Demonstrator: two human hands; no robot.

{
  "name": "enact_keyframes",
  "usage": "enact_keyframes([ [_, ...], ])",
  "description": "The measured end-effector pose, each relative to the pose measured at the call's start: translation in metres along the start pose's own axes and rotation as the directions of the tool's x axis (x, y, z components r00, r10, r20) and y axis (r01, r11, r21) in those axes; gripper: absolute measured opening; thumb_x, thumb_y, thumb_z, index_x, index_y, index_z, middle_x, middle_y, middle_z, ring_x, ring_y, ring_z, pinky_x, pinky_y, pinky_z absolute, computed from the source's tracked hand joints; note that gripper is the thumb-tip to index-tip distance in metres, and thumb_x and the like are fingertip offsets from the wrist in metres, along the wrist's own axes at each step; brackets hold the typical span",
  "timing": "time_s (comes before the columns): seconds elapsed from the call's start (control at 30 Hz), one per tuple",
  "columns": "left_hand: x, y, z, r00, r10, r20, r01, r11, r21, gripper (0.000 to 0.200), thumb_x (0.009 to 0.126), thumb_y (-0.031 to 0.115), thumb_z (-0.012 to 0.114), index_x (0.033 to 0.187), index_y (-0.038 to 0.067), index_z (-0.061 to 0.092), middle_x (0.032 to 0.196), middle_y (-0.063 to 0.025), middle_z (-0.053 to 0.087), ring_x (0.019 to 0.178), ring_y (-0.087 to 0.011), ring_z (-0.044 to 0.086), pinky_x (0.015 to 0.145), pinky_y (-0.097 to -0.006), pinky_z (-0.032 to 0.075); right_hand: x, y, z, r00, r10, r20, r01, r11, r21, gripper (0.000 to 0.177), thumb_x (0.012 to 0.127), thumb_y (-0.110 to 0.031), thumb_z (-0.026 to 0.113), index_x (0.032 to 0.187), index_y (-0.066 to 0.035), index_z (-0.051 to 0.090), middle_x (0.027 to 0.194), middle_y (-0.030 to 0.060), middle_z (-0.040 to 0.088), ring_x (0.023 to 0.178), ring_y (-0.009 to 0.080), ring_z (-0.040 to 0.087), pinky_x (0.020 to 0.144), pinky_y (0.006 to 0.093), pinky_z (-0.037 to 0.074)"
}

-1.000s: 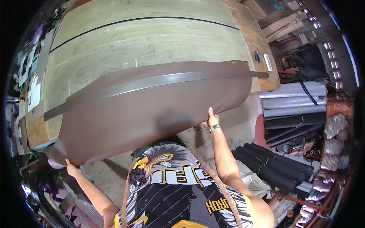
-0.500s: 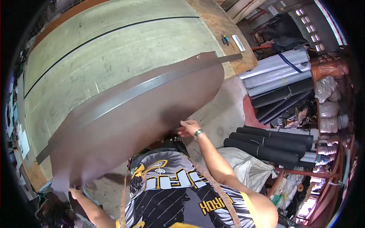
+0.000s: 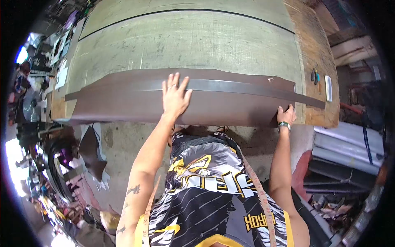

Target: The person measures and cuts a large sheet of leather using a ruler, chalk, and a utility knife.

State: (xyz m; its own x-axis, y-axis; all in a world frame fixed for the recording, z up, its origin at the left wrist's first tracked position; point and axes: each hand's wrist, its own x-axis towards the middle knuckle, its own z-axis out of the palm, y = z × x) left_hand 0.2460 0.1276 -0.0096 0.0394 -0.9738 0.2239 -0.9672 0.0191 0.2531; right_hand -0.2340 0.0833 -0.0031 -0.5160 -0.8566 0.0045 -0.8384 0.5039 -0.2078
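A brown leather-like sheet point(image 3: 230, 109) lies along the near side of the table, its front part hanging over the edge. Across it runs a long, flat metal straightedge point(image 3: 230, 85), with both ends reaching past the sheet. My left hand point(image 3: 176, 96) rests flat with fingers spread, the fingertips over the straightedge and the palm on the sheet. At the sheet's right end is my right hand point(image 3: 286, 115), fingers and thumb apart, touching the sheet near its edge and just below the straightedge.
The green-topped table point(image 3: 185, 45) has a wooden right end holding pliers point(image 3: 315, 76) and a white bar-shaped object point(image 3: 328, 88). Silver rolls point(image 3: 345, 144) stand at the right. A dark scrap point(image 3: 93, 154) lies on the left floor. A measuring tape point(image 3: 263, 197) hangs from my neck.
My view has turned to face the table squarely. My left hand has moved from the sheet's left corner onto the straightedge, and my right hand to the right end. The sheet's front lies flatter.
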Motion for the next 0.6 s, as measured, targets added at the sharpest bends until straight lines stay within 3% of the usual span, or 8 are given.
enact_keyframes([
  [0.17, 0.012, 0.028, 0.001, 1.000, -0.003, 0.019, 0.004, 0.999, -0.035, 0.068, 0.092, 0.053, 0.067, 0.148, 0.018, 0.052, 0.159, -0.0170, 0.040, 0.151, -0.0360, 0.030, 0.124, -0.0540, 0.020, 0.006, 0.006, -0.005, 1.000, -0.008, 0.022, 0.007, 1.000, 0.008, 0.076, 0.083, -0.033, 0.080, 0.147, -0.008, 0.047, 0.137, 0.0268, 0.056, 0.130, 0.0447, 0.049, 0.109, 0.0520, 0.042],
  [0.27, 0.018, 0.016, -0.005, 0.999, -0.007, 0.047, 0.006, 1.000, 0.008, 0.083, 0.087, 0.062, 0.068, 0.149, 0.010, 0.049, 0.159, -0.0162, 0.039, 0.151, -0.0335, 0.030, 0.125, -0.0509, 0.019, 0.017, 0.026, 0.015, 0.983, -0.174, -0.055, 0.178, 0.981, 0.080, 0.075, 0.082, -0.030, 0.082, 0.145, -0.006, 0.049, 0.133, 0.0264, 0.058, 0.126, 0.0448, 0.052, 0.107, 0.0522, 0.043],
  [0.37, 0.016, 0.019, -0.001, 0.998, -0.020, 0.055, 0.016, 0.998, 0.061, 0.088, 0.085, 0.064, 0.070, 0.150, 0.008, 0.048, 0.160, -0.0151, 0.039, 0.152, -0.0328, 0.029, 0.125, -0.0512, 0.019, 0.017, 0.019, 0.011, 0.992, -0.126, -0.015, 0.126, 0.980, 0.154, 0.070, 0.082, -0.028, 0.081, 0.141, -0.005, 0.051, 0.125, 0.0260, 0.060, 0.119, 0.0454, 0.055, 0.106, 0.0525, 0.042],
  [0.4, 0.016, 0.021, -0.002, 0.997, -0.028, 0.070, 0.023, 0.997, 0.077, 0.088, 0.085, 0.064, 0.070, 0.151, 0.009, 0.047, 0.161, -0.0149, 0.037, 0.152, -0.0333, 0.028, 0.126, -0.0513, 0.018, 0.019, 0.020, 0.011, 0.994, -0.112, 0.010, 0.107, 0.974, 0.202, 0.070, 0.082, -0.029, 0.081, 0.140, -0.004, 0.052, 0.126, 0.0263, 0.060, 0.120, 0.0458, 0.054, 0.107, 0.0528, 0.041],
  [0.47, 0.017, 0.022, -0.003, 0.996, -0.034, 0.084, 0.028, 0.997, 0.075, 0.089, 0.086, 0.064, 0.069, 0.152, 0.009, 0.045, 0.162, -0.0150, 0.035, 0.153, -0.0339, 0.027, 0.126, -0.0515, 0.017, 0.014, 0.010, 0.006, 0.998, -0.024, -0.054, 0.028, 0.997, 0.075, 0.073, 0.081, -0.036, 0.080, 0.140, -0.004, 0.052, 0.127, 0.0270, 0.058, 0.123, 0.0470, 0.051, 0.107, 0.0543, 0.040],
  [0.5, 0.018, 0.022, -0.002, 0.996, -0.035, 0.088, 0.026, 0.995, 0.094, 0.094, 0.085, 0.071, 0.064, 0.152, 0.008, 0.045, 0.163, -0.0151, 0.034, 0.154, -0.0318, 0.024, 0.126, -0.0513, 0.016, 0.007, 0.002, -0.002, 0.994, 0.013, -0.107, -0.011, 1.000, 0.013, 0.078, 0.080, -0.042, 0.079, 0.142, -0.004, 0.051, 0.132, 0.0289, 0.055, 0.127, 0.0481, 0.047, 0.110, 0.0551, 0.038],
  [0.6, 0.015, 0.025, -0.006, 0.990, -0.017, 0.138, 0.001, 0.993, 0.116, 0.088, 0.086, 0.072, 0.062, 0.155, 0.020, 0.044, 0.164, -0.0157, 0.031, 0.155, -0.0339, 0.020, 0.126, -0.0525, 0.015, 0.019, 0.028, 0.019, 0.995, -0.052, -0.084, 0.053, 0.999, 0.010, 0.083, 0.080, -0.046, 0.079, 0.145, -0.005, 0.050, 0.136, 0.0307, 0.054, 0.129, 0.0486, 0.046, 0.111, 0.0550, 0.037],
])
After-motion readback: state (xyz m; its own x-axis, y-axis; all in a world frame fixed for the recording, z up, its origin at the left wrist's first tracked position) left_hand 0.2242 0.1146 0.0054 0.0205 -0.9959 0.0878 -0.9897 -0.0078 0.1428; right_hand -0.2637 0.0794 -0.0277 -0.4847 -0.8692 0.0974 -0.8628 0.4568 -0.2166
